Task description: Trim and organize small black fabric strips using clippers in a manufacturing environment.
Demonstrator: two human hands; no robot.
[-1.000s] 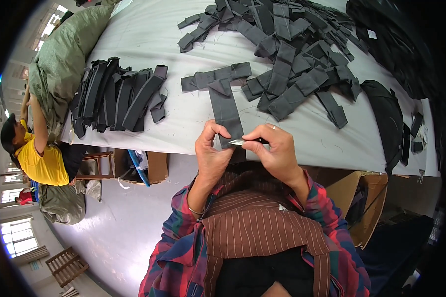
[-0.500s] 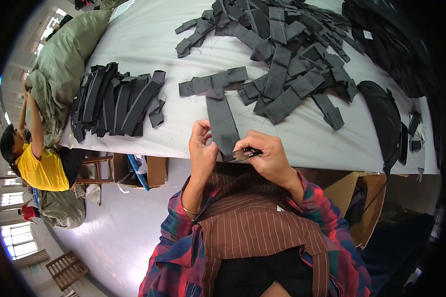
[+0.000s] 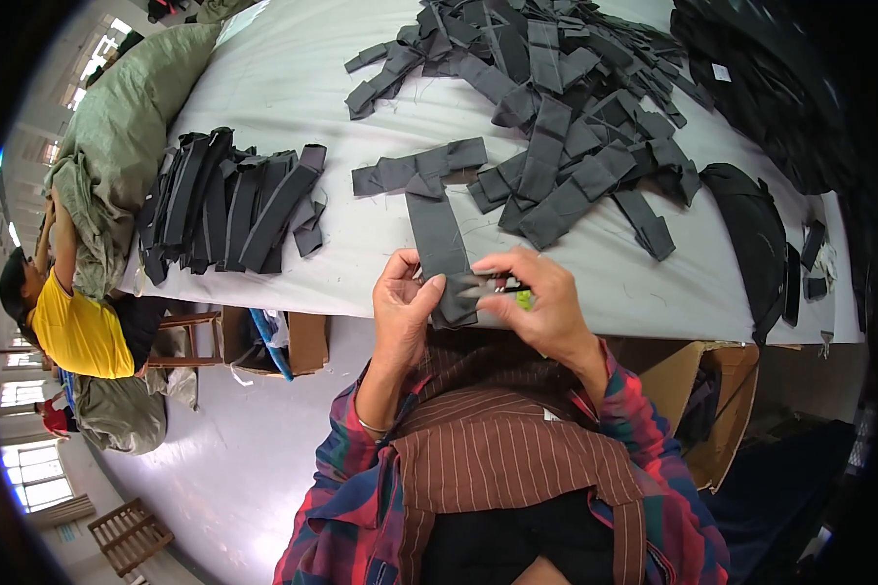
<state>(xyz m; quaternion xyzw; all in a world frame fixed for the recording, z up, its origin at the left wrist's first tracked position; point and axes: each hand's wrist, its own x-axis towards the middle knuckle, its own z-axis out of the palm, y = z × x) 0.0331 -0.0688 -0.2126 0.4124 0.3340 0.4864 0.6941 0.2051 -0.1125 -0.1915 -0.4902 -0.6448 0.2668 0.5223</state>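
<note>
My left hand (image 3: 405,300) pinches the near end of a dark grey fabric strip (image 3: 439,234) by its left edge, thumb on top. In my right hand (image 3: 539,297) is a small pair of thread snips (image 3: 498,286), blades pointing left over the strip's right edge. A bit of yellow-green shows on the snips. The strip's far end meets another grey strip (image 3: 385,175) lying crosswise on the white-covered table. Beyond and to the right spreads a heap of similar grey strips (image 3: 556,136) with loose threads.
A neat stack of dark strips (image 3: 229,200) lies on the left. Black bags (image 3: 751,239) rest at the right. Under the table's front edge (image 3: 351,310) stand cardboard boxes (image 3: 308,341). At far left, a person in yellow (image 3: 83,327) handles a large green sack (image 3: 117,127).
The strip's near end now lies flatter, with my left thumb over it. My right hand has shifted slightly right, its fingers more spread around the snips.
</note>
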